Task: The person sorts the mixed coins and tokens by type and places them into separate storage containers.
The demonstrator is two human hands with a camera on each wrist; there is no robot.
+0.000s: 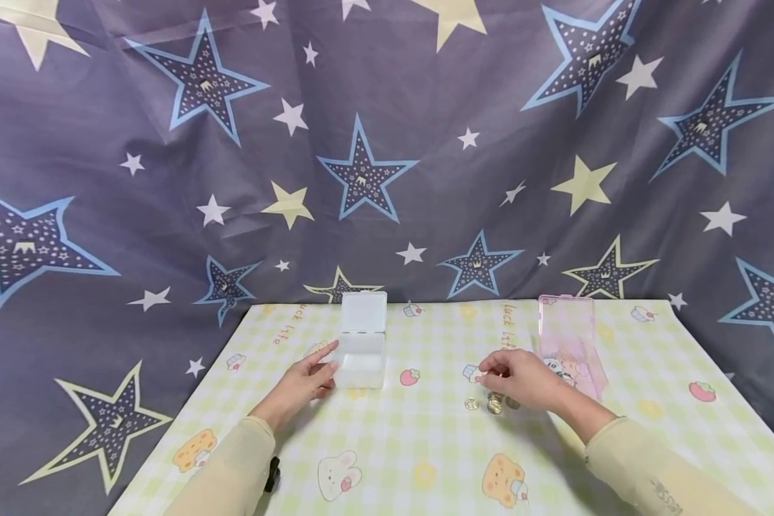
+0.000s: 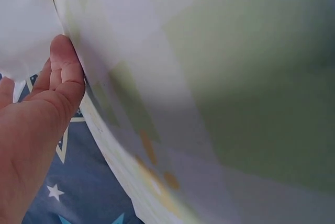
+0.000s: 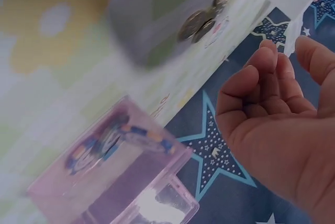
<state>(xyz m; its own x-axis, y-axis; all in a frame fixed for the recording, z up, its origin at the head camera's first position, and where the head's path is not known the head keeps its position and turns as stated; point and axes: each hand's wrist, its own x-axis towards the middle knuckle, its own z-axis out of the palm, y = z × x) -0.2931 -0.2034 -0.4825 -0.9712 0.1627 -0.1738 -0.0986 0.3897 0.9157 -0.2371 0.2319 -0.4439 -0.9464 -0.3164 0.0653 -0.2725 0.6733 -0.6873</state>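
A white lidded box (image 1: 364, 376) stands with its lid up at the left of the table. My left hand (image 1: 302, 381) touches its left side with extended fingers; in the left wrist view those fingers (image 2: 64, 51) lie beside the white box (image 2: 26, 22). My right hand (image 1: 522, 378) hovers over several gold-coloured coins (image 1: 494, 403), which lie loose on the cloth. In the right wrist view, its fingers (image 3: 238, 82) bend loosely, apart from the thumb, with nothing visible between them. The coins (image 3: 193, 25) show there too.
Right of the right hand, a transparent pink box (image 1: 595, 369) stands with its lid raised. Round chip-like pieces (image 3: 110, 140) in blue, white and orange lie inside it. A checked, printed cloth (image 1: 413, 430) covers the table, and a star-patterned curtain (image 1: 413, 93) hangs behind.
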